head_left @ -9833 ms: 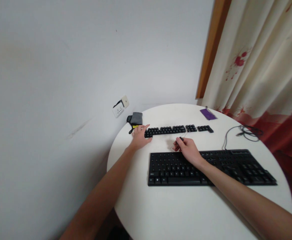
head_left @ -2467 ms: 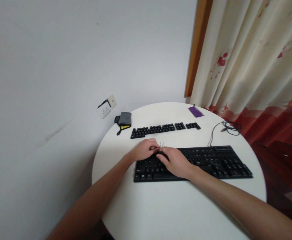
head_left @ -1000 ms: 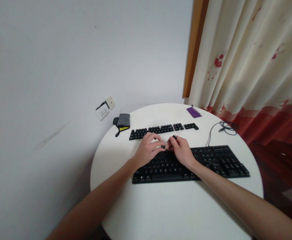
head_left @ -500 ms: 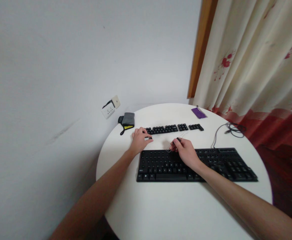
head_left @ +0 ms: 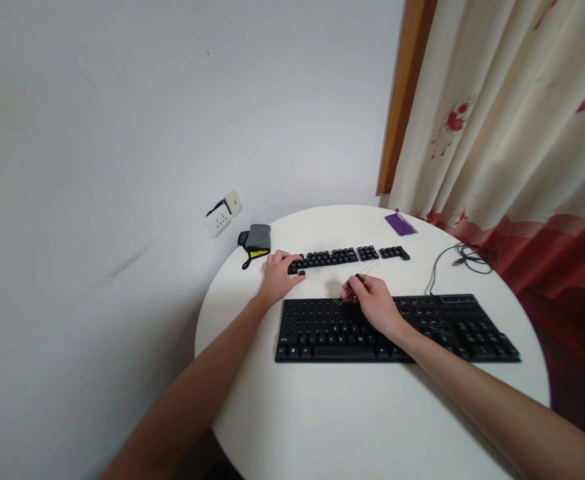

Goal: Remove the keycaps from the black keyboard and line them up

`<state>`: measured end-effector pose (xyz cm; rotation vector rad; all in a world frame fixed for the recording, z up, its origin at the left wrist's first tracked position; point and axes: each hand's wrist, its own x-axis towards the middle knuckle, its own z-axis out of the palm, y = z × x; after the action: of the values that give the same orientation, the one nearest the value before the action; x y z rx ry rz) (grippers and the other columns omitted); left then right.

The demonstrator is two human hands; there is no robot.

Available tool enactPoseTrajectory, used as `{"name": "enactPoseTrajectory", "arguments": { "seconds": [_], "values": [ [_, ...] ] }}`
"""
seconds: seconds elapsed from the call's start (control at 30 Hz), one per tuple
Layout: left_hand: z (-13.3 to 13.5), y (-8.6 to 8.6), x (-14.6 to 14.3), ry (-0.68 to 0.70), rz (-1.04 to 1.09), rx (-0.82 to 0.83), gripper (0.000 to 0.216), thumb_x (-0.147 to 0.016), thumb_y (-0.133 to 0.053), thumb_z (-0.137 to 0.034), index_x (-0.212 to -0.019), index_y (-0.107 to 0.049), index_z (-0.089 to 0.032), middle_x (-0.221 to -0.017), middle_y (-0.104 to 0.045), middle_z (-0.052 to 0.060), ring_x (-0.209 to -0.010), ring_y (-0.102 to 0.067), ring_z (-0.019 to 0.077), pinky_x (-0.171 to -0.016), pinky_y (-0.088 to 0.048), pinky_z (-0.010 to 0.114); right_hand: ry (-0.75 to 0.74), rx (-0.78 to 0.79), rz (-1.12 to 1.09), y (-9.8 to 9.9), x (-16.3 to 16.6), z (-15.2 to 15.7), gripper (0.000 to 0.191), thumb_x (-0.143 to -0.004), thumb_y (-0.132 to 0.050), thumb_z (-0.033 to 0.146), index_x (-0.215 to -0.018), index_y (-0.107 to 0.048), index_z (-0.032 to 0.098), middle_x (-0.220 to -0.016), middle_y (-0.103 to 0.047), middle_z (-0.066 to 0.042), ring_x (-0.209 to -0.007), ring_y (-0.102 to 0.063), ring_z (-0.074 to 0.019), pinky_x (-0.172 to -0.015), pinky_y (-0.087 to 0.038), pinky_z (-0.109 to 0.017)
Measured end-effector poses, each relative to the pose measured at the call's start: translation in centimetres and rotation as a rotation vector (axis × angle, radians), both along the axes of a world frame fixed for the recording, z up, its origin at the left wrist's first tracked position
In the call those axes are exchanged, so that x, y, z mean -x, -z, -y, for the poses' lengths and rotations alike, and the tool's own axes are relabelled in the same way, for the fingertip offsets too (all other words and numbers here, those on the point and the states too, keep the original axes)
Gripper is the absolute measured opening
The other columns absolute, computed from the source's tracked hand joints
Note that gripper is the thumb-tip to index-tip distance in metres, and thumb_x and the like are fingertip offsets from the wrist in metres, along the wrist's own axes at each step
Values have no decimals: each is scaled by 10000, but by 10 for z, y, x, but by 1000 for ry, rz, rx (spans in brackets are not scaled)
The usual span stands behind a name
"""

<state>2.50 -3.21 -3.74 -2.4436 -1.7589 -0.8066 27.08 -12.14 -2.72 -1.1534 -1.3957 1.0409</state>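
A black keyboard (head_left: 422,330) lies across the round white table (head_left: 352,420). Behind it, removed black keycaps (head_left: 339,257) sit in a long row. My left hand (head_left: 276,275) rests at the left end of that row, fingers curled over the caps, and one loose keycap (head_left: 301,273) lies just by its fingertips. My right hand (head_left: 375,303) hovers over the keyboard's back edge, pinching a thin wire keycap puller (head_left: 349,288) with a dark handle.
A grey and yellow pouch (head_left: 257,239) lies at the table's back left near a wall socket (head_left: 222,215). A purple card (head_left: 400,224) sits at the back. The keyboard's cable (head_left: 465,259) coils at the right. A curtain (head_left: 512,127) hangs on the right.
Both hands left the keyboard's upper left keys. My left hand carried a keycap back to the row's left end and set it down; my right hand drew back a little with the puller.
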Motion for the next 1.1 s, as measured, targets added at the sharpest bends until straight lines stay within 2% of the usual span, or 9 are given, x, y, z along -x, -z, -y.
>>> {"name": "enactPoseTrajectory", "arguments": {
  "seconds": [0.5,0.87,0.97,1.1],
  "values": [
    [-5,3,0,-94,9,-20,546,-703,-776,-361,-1215,-595,-299,-1184,-505,70,-1120,-444,308,-926,-361,429,-24,2,19,2,0,-1,383,-919,-473,466,-780,-636,149,-713,-703,-70,-648,-633,-184,-660,-482,-301],
    [-5,1,2,-96,37,-26,549,-689,-794,-347,-1204,-612,-285,-1168,-533,75,-1099,-462,311,-902,-385,438,-42,17,16,1,-1,0,391,-911,-474,482,-780,-636,152,-705,-682,-63,-651,-621,-182,-647,-470,-294],
    [-4,-2,4,41,75,-26,445,-739,-757,-319,-1163,-638,-255,-1114,-576,69,-1060,-498,281,-915,-397,428,-30,-18,81,-1,-4,-1,392,-914,-471,471,-786,-651,148,-667,-643,-42,-634,-591,-172,-623,-448,-284],
    [10,-11,-4,433,129,71,211,-857,-632,-282,-1047,-670,-196,-960,-638,51,-901,-569,194,-842,-451,334,-139,-93,234,-11,-9,3,375,-937,-448,417,-764,-653,155,-647,-609,-19,-621,-551,-156,-608,-412,-271]
  ]
}}
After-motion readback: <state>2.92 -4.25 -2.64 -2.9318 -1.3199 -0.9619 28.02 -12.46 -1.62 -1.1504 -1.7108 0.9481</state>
